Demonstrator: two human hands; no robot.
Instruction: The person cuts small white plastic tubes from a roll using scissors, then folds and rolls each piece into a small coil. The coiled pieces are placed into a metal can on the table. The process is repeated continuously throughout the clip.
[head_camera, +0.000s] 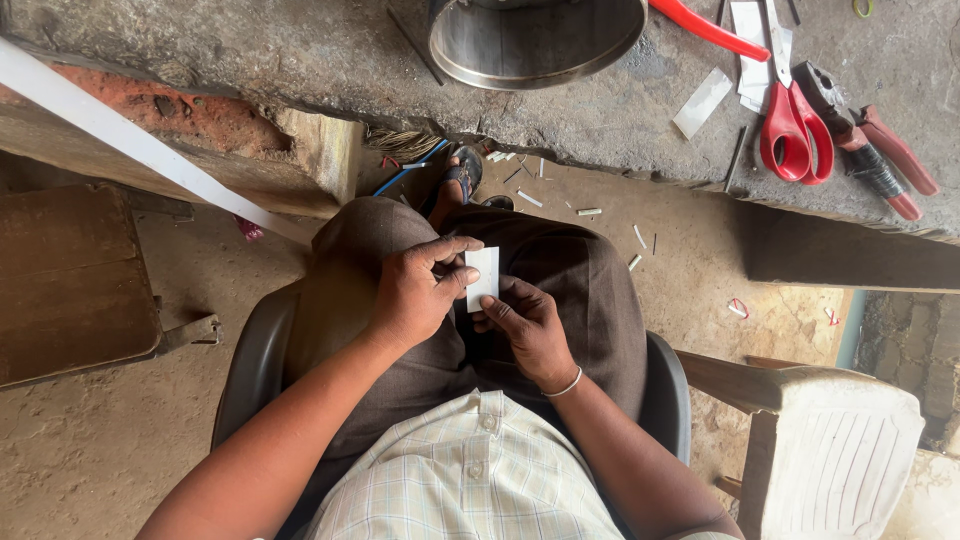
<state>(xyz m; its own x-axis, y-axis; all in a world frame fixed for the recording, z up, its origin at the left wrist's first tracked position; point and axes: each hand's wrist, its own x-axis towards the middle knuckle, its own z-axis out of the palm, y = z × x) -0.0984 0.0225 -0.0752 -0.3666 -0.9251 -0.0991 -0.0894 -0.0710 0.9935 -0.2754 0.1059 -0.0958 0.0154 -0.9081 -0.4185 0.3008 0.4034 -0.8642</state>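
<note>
Checked shirt (470, 480) nearest; left hand (410, 295) and right hand (525, 325) both pinch a small white strip (483, 275) over the lap; cut pieces litter the floor (590, 212); red scissors (795, 125) idle on the surface (620, 110).

A rough stone bench (560, 110) runs across the far side, bearing a steel pot (535, 40), red scissors (795, 125), pliers (870, 145) and white strips (702, 102).

**Materials and finishes**

White card (483, 277): matt, smooth, paper-like. Upper centre, pot (537, 40): brushed metal, dull sheen. Upper right, scissors (793, 120): glossy red plastic handles. Bench (300, 60): rough concrete. Trousers (580, 290): brown matt cloth. Lower right, chair (840, 450): white plastic.
</note>
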